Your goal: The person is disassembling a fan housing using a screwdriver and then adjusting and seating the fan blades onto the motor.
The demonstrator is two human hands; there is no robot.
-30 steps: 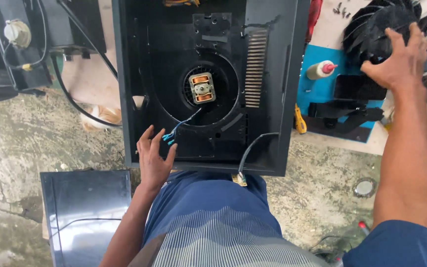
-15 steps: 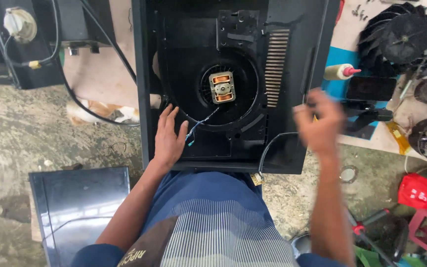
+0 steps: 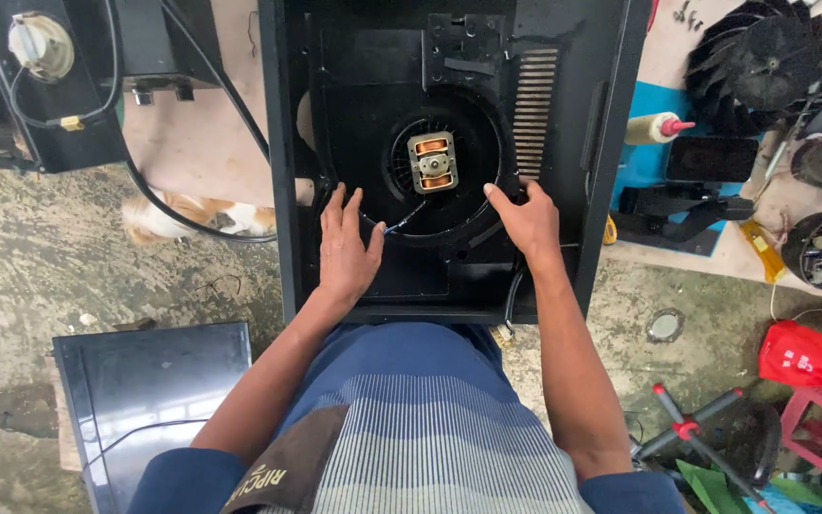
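1. Round black blower housing sat in the middle of the black appliance casing, small motor with copper windings at its centre; the casing's long axis ran away from the person.
2. Left hand lay flat on the housing's lower-left rim, fingers spread and pointing up-screen, gripping nothing; thin wires ran from the motor down to just beside its thumb.
3. Right hand rested on the lower-right rim, fingers partly curled over the edge beside the slotted vent; whether it actually clamped the rim, cannot tell.
4. Key relation: housing lay between the two hands, straight ahead of both, motor roughly midway, both about equally near.
5. Hidden: right fingertips tucked under the rim; the casing's top edge cut off by the frame; a black cable disappeared under the right wrist.
6. Outward: loose fan impeller and a white bottle with red tip well apart to the right; dark glass panel on the floor, lower left.
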